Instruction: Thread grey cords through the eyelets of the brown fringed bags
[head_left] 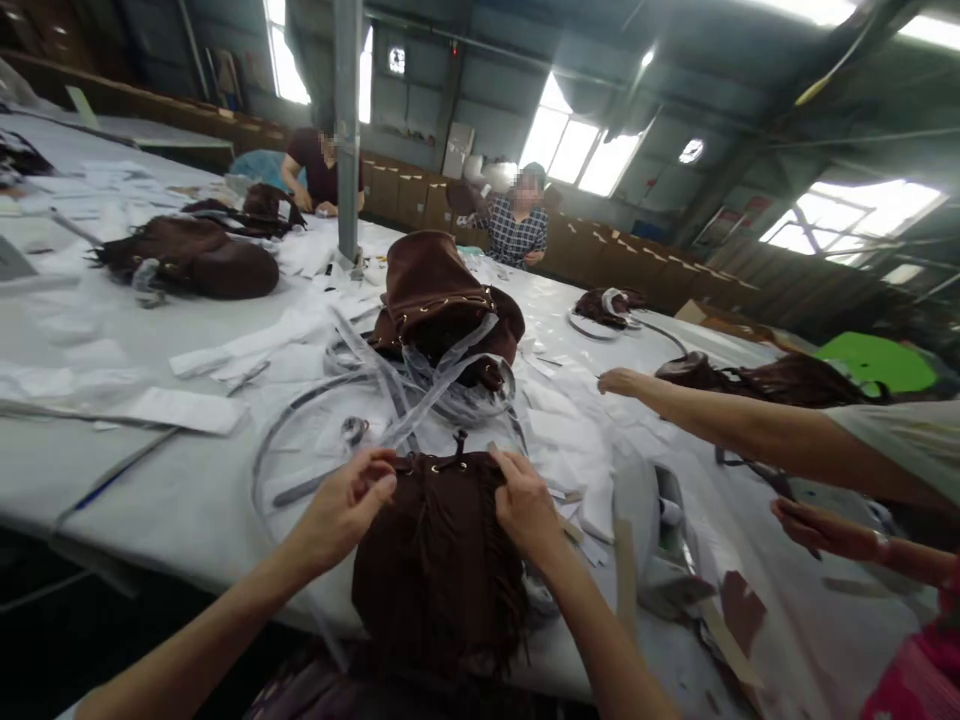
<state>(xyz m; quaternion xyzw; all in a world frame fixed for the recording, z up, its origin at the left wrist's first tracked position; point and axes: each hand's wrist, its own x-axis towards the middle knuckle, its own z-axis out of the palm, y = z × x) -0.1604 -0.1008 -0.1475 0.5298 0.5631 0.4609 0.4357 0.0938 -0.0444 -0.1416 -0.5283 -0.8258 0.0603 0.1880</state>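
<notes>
A dark brown drawstring bag [431, 560] with fringe lies at the table's near edge in front of me, its gold eyelets and a short tied cord [459, 447] along the top. My left hand [346, 508] has its fingers curled at the bag's top left corner. At the top right corner, my right hand [526, 502] grips the rim between thumb and fingers. Just beyond stands a larger brown bag [435, 285], with eyelets and plastic-wrapped straps [450, 370] trailing from it.
White paper scraps and strips cover much of the white table [315, 545]. More brown bags [202, 258] lie at the left and right. Another person's arm [712, 415] reaches in from the right, above a second hand [825, 528]. Two people sit across the table, near a metal post [348, 130].
</notes>
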